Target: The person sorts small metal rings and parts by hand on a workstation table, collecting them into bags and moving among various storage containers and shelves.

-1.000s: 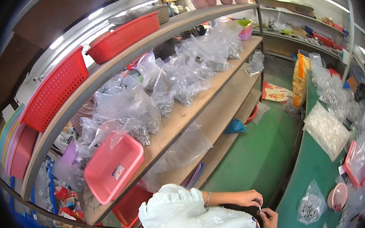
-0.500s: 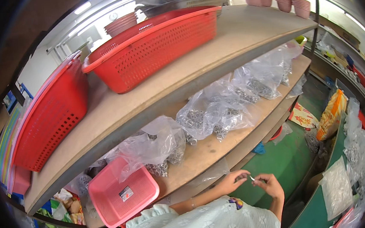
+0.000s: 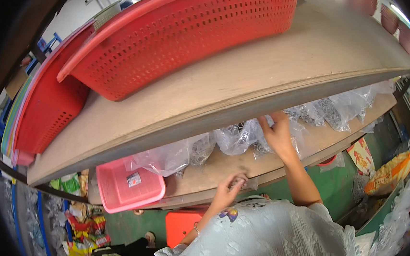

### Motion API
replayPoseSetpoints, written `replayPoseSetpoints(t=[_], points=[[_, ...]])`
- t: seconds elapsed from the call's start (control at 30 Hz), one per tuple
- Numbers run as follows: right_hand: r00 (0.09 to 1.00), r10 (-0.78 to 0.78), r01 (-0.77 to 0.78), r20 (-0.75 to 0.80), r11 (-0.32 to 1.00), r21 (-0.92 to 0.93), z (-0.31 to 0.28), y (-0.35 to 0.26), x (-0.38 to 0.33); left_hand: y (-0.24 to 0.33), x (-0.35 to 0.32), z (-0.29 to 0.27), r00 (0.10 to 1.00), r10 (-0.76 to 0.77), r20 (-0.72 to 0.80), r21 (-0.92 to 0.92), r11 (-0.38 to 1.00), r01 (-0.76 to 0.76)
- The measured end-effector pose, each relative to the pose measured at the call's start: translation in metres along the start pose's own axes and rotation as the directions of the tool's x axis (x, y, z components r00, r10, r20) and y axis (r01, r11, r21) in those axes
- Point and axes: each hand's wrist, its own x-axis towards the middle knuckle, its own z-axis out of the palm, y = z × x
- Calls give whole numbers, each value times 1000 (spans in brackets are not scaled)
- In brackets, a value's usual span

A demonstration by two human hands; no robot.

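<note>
Our right hand reaches up to the lower shelf at the middle of the frame, thumb and fingers parted at a clear plastic bag of small silvery metal parts; we cannot tell whether it has a grip on the plastic. Our left hand, lower and nearer the body, has its fingers loosely curled; blur keeps us from telling whether anything sits inside.

Half a second ago both hands met in front of us over a small pale piece. Now they have parted and the right one has come to the shelf, so we judge that the work has shifted from that piece to the bagged parts.

Around the hands, the bag lies on the brown wooden lower shelf. More clear bags of metal parts line it toward the right of the frame, and a rectangular pink plastic basket sits at centre left, partly overlapped by bag film. Above, the brown wooden upper shelf carries a long red perforated plastic basket. A yellow-orange sack rests at lower right.
</note>
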Motion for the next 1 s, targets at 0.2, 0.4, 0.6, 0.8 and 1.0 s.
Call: replayPoseSetpoints(t=[0.2,0.4,0.6,0.8,1.0], points=[[921,-211,233,327,972,-28,3,12,-4,19,25,22,840,234,-489,60,970,-236],[766,-230,258,600,965,41,-6,28,-20,36,60,42,726,338,-600,198,941,-274],[714,-239,193,658,971,143,-18,27,-16,33,56,48,701,348,-623,300,933,-197],[868,-115,-61,484,941,333,14,-11,30,30,43,49,702,273,-658,288,952,-100],[857,-465,470,222,882,36,149,11,113,41,12,50,717,306,-626,293,945,-147]])
